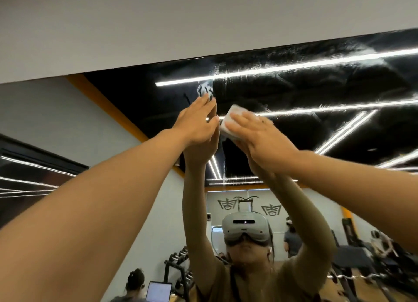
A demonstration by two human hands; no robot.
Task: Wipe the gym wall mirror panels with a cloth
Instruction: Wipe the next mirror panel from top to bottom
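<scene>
Near the frame's centre, the folded white cloth [228, 123] is pressed flat under the open-fingered right hand [257, 136] against the smeared mirror panel [316, 87], the flat left hand [196, 120] bracing just beside; overlapping strokes are advised.

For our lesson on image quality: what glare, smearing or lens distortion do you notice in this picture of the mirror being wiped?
Head view: bright strip lights reflect as glare in the mirror; wipe streaks smear that glare near the top edge; the wide lens stretches the forearms at the frame edges; the right hand presses a white cloth to the glass, the left hand lies flat on it; the reflected gym background looks soft.
</scene>
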